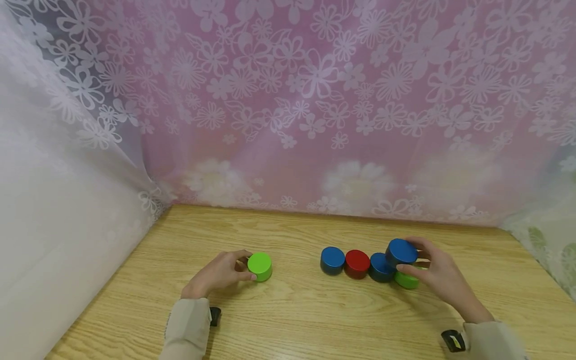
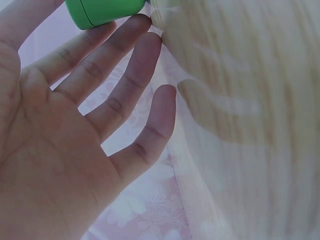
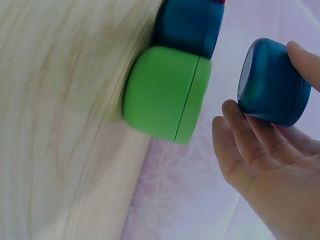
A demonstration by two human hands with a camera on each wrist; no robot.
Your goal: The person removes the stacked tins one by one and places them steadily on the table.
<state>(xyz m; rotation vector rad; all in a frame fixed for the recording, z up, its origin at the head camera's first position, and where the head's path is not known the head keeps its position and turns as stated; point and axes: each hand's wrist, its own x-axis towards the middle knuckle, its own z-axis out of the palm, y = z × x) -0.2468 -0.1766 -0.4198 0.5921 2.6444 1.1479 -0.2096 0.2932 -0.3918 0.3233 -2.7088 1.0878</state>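
My left hand [image 1: 224,272] pinches a light green round tin [image 1: 259,266] between thumb and fingers, down at the tabletop; in the left wrist view only part of this tin [image 2: 105,11] shows. To the right, my right hand [image 1: 438,272] holds a blue tin [image 1: 401,252] raised off the table. Under it stands a row of touching tins: a blue one [image 1: 332,260], a red one [image 1: 357,264], another blue one [image 1: 380,268] and a green one [image 1: 407,280] at the right end. In the right wrist view, the held blue tin [image 3: 272,85] is apart from the green tin [image 3: 162,95].
The wooden table [image 1: 288,320] ends at the back against a pink flowered curtain [image 1: 288,125]. A white cloth [image 1: 67,225] hangs on the left side. Dark straps [image 1: 215,316] sit at both wrists beside pale sleeves [image 1: 186,322].
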